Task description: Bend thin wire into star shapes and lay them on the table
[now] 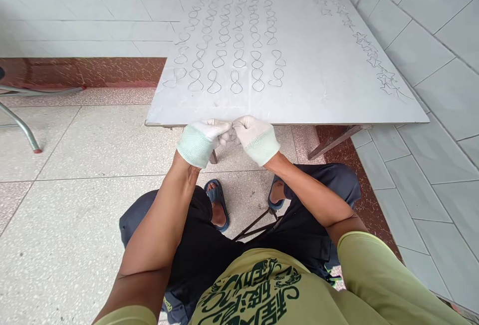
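Note:
Both my hands wear white knit gloves with pale green cuffs and meet just off the table's front edge. My left hand and my right hand are closed, fingertips pinched close together on a thin wire. A small loop of it shows between and below the fingers; the rest is hidden by the gloves. On the white tabletop beyond, wire figure-eights lie in several rows running away from me. Along the right side lies a line of wire stars, some overlapping.
Tiled walls border the table at the back and right. A table leg slants below its right side. At far left stands a metal chair leg on the speckled floor. My knees are spread below the table edge.

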Motion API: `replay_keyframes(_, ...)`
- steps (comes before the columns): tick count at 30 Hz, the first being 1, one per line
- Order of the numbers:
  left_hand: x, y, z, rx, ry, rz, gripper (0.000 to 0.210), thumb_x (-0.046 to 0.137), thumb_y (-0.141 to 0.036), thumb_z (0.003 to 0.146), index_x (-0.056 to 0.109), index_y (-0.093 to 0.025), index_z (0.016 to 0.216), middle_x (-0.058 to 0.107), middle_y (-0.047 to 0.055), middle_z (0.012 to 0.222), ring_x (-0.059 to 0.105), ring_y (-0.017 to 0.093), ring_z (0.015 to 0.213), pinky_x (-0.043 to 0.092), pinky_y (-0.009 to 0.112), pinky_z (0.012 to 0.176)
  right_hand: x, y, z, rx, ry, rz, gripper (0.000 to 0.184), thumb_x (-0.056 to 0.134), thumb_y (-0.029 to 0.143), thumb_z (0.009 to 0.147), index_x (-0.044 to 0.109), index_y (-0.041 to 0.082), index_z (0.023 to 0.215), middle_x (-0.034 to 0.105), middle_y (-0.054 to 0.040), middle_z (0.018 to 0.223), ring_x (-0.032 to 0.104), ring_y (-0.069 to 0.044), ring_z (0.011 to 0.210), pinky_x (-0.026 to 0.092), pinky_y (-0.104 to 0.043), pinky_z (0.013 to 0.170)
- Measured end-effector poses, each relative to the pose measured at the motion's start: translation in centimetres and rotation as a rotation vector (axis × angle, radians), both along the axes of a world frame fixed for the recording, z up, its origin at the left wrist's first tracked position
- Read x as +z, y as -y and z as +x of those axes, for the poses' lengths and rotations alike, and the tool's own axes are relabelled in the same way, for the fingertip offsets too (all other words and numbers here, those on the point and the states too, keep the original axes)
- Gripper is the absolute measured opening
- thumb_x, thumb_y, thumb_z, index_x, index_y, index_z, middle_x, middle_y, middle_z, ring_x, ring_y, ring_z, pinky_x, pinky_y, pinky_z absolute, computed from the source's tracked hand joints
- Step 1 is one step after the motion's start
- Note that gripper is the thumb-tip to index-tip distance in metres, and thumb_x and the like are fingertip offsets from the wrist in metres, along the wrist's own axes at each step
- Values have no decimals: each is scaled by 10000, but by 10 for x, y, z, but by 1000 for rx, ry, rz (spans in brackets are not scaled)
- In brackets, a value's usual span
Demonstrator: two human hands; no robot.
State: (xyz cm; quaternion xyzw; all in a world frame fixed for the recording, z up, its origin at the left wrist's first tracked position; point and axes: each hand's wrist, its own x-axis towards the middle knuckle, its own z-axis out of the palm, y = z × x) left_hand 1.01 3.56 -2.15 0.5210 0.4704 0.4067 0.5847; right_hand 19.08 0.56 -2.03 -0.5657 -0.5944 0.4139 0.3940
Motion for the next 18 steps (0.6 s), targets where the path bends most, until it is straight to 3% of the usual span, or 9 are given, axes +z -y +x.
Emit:
replay_keyframes(2,9,1,-4,-41,44,22,529,939,-557,792,617,-241,515,559,37,553,507,169,539,574,382,628,7,-2,5,29,-47,-19,323,601,471,1129,766,273,934,763,7,798,736,-191,814,568,-320,798)
replay_keyframes(6,19,-1,-10,-41,160,32,585,1020,-577,713,586,-244,505,522,16,562,513,163,580,652,441,799,21,0,13,29,-36,31,405,616,537,1116,736,267,838,729,0,781,696,-195,782,551,-341,792)
replay_keyframes(11,16,-2,-10,6,186,39,496,977,-497,720,596,-246,525,535,19,584,528,175,610,611,414,768,35,10,7,93,137,122,300,708,472,1088,846,256,932,823,-47,1003,756,-249,1064,555,-365,956)
replay_keyframes(15,15,4,-7,8,245,11,485,960,-469,762,584,-242,556,535,4,597,523,162,627,623,407,820,35,8,4,93,199,123,312,656,369,1100,814,257,855,823,-43,993,749,-244,1054,533,-369,970)
replay_keyframes(18,14,5,-6,52,194,-12,490,970,-513,730,592,-249,563,546,16,589,534,175,620,606,397,754,31,6,7,97,197,122,343,644,368,1090,734,255,778,790,-30,930,725,-229,977,508,-364,920)
